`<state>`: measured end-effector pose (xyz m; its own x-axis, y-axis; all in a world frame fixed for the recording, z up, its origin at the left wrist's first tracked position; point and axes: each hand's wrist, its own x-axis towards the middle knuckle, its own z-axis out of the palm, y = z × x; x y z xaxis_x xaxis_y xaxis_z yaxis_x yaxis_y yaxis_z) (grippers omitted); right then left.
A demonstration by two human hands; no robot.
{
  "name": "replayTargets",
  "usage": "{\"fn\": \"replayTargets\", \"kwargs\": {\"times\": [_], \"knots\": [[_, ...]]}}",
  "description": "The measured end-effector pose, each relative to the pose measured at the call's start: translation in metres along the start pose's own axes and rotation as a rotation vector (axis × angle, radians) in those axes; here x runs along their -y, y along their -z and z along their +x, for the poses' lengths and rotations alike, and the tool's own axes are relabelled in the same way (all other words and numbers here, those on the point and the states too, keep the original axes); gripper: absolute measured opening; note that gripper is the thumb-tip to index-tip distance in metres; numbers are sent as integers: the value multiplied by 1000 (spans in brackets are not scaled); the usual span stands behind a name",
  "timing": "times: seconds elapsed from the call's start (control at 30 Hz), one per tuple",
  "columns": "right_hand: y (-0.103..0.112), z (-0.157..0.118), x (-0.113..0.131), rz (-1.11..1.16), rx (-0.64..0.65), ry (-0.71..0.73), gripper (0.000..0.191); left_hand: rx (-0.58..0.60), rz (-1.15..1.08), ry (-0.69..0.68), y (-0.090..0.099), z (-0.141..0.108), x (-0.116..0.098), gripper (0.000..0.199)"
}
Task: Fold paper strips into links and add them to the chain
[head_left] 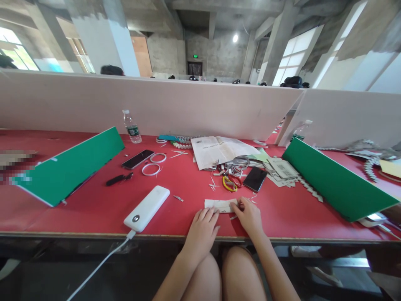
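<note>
A white paper strip [221, 205] with some dark marks lies flat near the front edge of the red table. My left hand [203, 225] rests on its lower left part, fingers stretched out. At the strip's right end, my right hand [248, 214] has thumb and index finger closed on the paper, with the other fingers curled. Yellow-and-red scissors [231, 184] lie just beyond the strip, beside a black phone [255, 179]. Small paper scraps are scattered around them.
A white power bank [147, 208] with a cable, a phone [138, 159], a black cutter [119, 179] and white rings [151, 169] lie left. Green boards [75, 167] stand at both sides. Behind are papers [219, 150] and a bottle [132, 129].
</note>
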<state>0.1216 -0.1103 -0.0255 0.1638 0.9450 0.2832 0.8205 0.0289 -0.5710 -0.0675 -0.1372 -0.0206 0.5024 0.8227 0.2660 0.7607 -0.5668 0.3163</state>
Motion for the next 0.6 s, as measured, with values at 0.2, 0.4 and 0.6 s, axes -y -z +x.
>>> {"fn": "replayTargets", "kwargs": {"times": [0.2,0.4,0.6], "knots": [[-2,0,3,-36,-23,-38,25,50,2,9,3,1,3,45],[-2,-1,4,-47,-34,-83,29,99,71,18,4,1,2,46],[-3,2,8,-81,-15,-164,27,107,112,18,2,2,2,47]]}}
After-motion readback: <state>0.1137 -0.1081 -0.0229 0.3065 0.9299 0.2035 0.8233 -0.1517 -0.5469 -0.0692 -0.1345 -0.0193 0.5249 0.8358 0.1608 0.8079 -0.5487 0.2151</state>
